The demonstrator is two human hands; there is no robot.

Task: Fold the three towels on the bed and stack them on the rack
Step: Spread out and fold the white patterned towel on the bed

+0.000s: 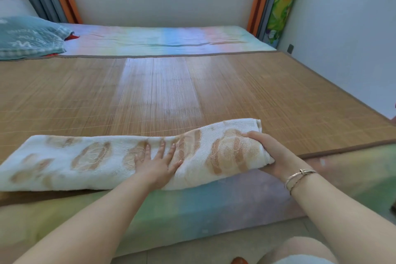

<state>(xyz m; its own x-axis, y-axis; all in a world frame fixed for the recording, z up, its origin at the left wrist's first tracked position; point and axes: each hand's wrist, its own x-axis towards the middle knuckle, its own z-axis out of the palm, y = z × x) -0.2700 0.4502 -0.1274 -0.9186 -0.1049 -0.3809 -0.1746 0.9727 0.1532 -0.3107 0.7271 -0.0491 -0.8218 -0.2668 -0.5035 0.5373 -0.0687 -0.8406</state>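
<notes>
Bed: rainbow-striped sheet, overlaid with a bamboo mat.
Pillow: teal, at the bed's far left corner.
Towel: white with tan motifs, already folded into a long band, lying across the bed's near edge; its right end is raised.
Left hand: fingers straight and spread, pressing flat on the towel's middle.
Right hand: fingers curled round the towel's right end, lifting it.
Progress: judged mid-fold on one towel. Other towels and rack not in view; stacking remains.

Mat beyond towel bare; pillow far left.
</notes>
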